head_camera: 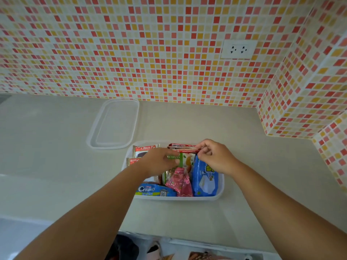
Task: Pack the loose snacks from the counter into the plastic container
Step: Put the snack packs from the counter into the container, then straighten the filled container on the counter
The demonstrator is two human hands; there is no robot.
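Observation:
A clear plastic container [221, 190] sits on the counter, filled with snack packets. Inside are a Choco Pie pack [147, 148], red stick boxes [180, 146], a green and white packet [185, 160], a pink pouch [180, 182], a blue bag [205, 180] and a blue Creamo pack [155, 190]. My left hand [159, 161] reaches into the container's middle, fingers on the green and white packet. My right hand [214, 156] hovers at the far right, fingertips pinching a red stick box above the blue bag.
The container's clear lid [114, 124] lies flat on the beige counter [56, 147] to the far left. A mosaic tiled wall with a white socket [238, 49] stands behind, and a tiled corner [300, 109] juts out at right. The counter's front edge [187, 239] runs below.

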